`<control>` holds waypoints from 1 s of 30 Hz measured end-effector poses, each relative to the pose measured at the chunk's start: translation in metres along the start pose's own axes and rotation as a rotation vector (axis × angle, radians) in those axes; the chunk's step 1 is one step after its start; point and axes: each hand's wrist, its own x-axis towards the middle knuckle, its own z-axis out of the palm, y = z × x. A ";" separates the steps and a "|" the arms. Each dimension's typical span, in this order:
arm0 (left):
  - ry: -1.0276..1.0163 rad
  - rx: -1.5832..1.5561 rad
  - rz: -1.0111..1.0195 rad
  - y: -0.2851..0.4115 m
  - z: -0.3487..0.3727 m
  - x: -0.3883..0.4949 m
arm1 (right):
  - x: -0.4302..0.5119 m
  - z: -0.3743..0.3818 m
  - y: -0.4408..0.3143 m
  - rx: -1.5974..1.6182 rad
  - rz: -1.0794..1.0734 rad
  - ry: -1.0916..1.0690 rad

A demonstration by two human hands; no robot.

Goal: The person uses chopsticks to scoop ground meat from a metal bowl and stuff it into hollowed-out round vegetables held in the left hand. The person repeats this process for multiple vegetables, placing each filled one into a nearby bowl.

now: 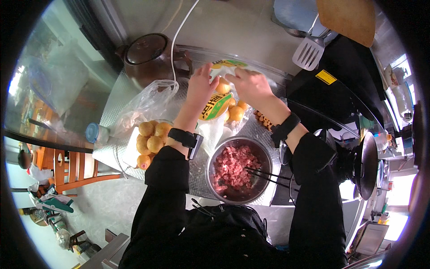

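Observation:
A printed clear plastic bag (216,107) with yellow and green patches lies at the back of the counter, holding several round golden balls (236,113) that look like fried tofu puffs. My left hand (201,84) is at the bag's left side, fingers spread, thumb close to one puff (222,86). Over the bag's right side, my right hand (252,85) has curled fingers; whether they pinch the plastic is unclear. Nearer me, a steel bowl (266,153) contains raw minced meat (235,166), with dark chopsticks (273,175) resting in it. More puffs (155,144) are heaped beside my left forearm.
A brown lidded pot (147,57) stands at the back left, a white cord (173,45) hanging before it. Left are a crumpled clear bag (147,104) and a blue-lidded jar (95,132). A black cooktop (336,90) and slotted turner (308,53) are to the right.

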 end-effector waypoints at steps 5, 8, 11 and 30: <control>0.036 -0.046 -0.071 -0.014 0.015 -0.008 | 0.006 0.017 0.004 0.055 0.066 -0.068; 0.046 0.038 -0.075 -0.014 0.009 -0.024 | 0.000 0.019 0.008 0.122 0.163 -0.189; -0.069 0.077 0.014 -0.004 0.003 -0.045 | -0.010 0.020 0.009 0.052 0.126 -0.163; -0.653 0.335 -0.073 -0.037 0.094 -0.069 | -0.040 0.011 0.027 -0.250 -0.047 -0.488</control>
